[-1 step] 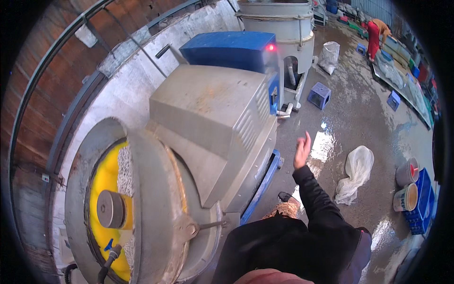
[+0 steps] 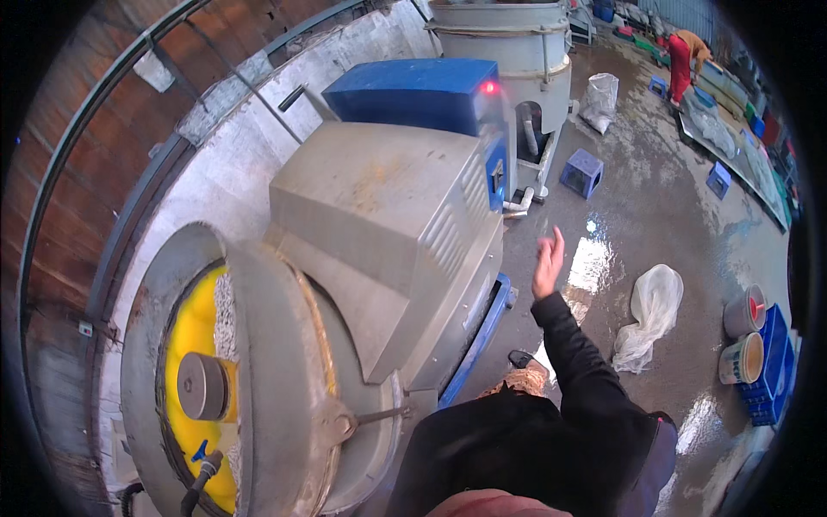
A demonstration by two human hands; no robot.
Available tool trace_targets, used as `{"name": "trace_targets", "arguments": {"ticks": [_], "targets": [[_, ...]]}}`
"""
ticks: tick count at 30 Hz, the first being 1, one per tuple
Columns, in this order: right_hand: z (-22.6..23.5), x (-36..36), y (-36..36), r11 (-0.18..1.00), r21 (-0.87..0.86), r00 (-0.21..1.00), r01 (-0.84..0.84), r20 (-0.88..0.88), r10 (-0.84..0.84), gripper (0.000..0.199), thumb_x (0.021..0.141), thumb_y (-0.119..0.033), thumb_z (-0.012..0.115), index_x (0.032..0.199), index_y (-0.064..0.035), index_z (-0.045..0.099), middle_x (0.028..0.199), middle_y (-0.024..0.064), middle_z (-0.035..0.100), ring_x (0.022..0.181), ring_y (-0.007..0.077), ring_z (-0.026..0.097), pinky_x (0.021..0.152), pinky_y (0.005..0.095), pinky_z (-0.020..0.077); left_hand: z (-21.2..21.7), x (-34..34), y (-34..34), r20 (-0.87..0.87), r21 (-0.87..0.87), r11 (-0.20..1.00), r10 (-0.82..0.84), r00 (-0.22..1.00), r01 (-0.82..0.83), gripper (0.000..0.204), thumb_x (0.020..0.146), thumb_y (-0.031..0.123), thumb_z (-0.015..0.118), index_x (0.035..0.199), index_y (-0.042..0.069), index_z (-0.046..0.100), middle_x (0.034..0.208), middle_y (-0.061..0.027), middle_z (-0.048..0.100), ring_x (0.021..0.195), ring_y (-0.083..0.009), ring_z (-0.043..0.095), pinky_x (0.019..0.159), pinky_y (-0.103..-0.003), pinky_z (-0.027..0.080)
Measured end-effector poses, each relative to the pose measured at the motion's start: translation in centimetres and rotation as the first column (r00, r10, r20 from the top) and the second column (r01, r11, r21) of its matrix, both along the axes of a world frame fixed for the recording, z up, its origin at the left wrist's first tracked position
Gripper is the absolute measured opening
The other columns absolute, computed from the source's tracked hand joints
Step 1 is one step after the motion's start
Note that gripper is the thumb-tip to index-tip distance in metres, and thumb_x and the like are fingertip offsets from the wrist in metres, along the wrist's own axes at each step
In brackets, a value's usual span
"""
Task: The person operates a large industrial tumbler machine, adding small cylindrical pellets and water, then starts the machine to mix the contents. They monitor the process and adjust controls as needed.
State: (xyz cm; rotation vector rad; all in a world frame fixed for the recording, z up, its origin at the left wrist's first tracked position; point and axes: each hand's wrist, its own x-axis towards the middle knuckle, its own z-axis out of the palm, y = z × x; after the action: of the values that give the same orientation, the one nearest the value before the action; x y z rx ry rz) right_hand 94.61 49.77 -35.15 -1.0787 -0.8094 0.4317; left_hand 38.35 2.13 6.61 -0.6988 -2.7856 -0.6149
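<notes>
My right hand is held out over the wet floor to the right of a large grey metal machine. At least one finger stretches upward, and nothing shows in the hand, which is open and touches nothing. My left hand is out of sight. At the machine's near end is a round metal drum with a yellow lining. Light, grainy material and a round metal hub show inside. A hose with a blue-handled valve reaches in at the drum's lower part.
A tall round grey tank stands beyond the machine. On the floor are a purple plastic stool, a white sack, a crumpled clear plastic bag, buckets and a blue crate. A person bends over at the far right.
My right hand has shifted very slightly upward and left in the picture. The view itself has moved a little; otherwise the surroundings look the same.
</notes>
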Motion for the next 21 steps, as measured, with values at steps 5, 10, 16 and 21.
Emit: {"name": "trace_targets", "arguments": {"ticks": [5,10,16,21], "targets": [[6.7,2.8,14.1,0.94,-0.049,0.939,-0.337,-0.081,0.333,0.05,0.094,-0.008,0.052,0.141,-0.004,0.038,0.11,0.0071,0.063,0.089,0.0097,0.054,0.079,0.0238,0.0444,0.1,5.4,3.8,-0.081,-0.073,0.987,0.14,0.987,-0.146,0.048,0.095,0.04,0.056,0.122,0.002,0.062,0.103,-0.0244,0.067,0.092,-0.0348,0.064,0.081,-0.04,0.05],[5.7,4.9,24.8,0.912,-0.259,0.905,-0.32,0.201,0.375,0.073,0.078,-0.003,0.054,0.146,-0.001,0.028,0.139,0.0222,0.05,0.117,0.0331,0.057,0.1,0.0374,0.0418,-0.3,11.3,8.2,-0.32,-0.176,0.974,0.08,0.944,-0.142,0.044,0.098,0.037,0.052,0.118,0.0,0.065,0.109,-0.0235,0.067,0.098,-0.0378,0.064,0.088,-0.041,0.049],[7.0,5.9,32.4,0.836,-0.121,0.797,-0.535,0.255,0.547,0.095,0.072,0.002,0.044,0.15,0.0032,-0.009,0.158,0.0228,0.012,0.148,0.0284,0.007,0.118,0.0319,0.0084,-1.5,10.3,7.9,-0.338,-0.118,0.982,0.102,0.935,-0.149,0.044,0.098,0.036,0.052,0.12,0.0,0.063,0.111,-0.0223,0.066,0.099,-0.0356,0.063,0.088,-0.04,0.048],[9.1,5.6,32.9,0.85,-0.294,0.799,-0.437,0.307,0.517,0.09,0.067,0.002,0.041,0.149,0.0039,0.003,0.157,0.0225,0.013,0.145,0.0347,0.02,0.117,0.0373,0.0173,-2.1,7.8,6.5,-0.32,-0.082,0.983,0.128,0.939,-0.162,0.043,0.098,0.035,0.052,0.122,-0.001,0.062,0.112,-0.0213,0.066,0.1,-0.0338,0.063,0.089,-0.039,0.048]]}}
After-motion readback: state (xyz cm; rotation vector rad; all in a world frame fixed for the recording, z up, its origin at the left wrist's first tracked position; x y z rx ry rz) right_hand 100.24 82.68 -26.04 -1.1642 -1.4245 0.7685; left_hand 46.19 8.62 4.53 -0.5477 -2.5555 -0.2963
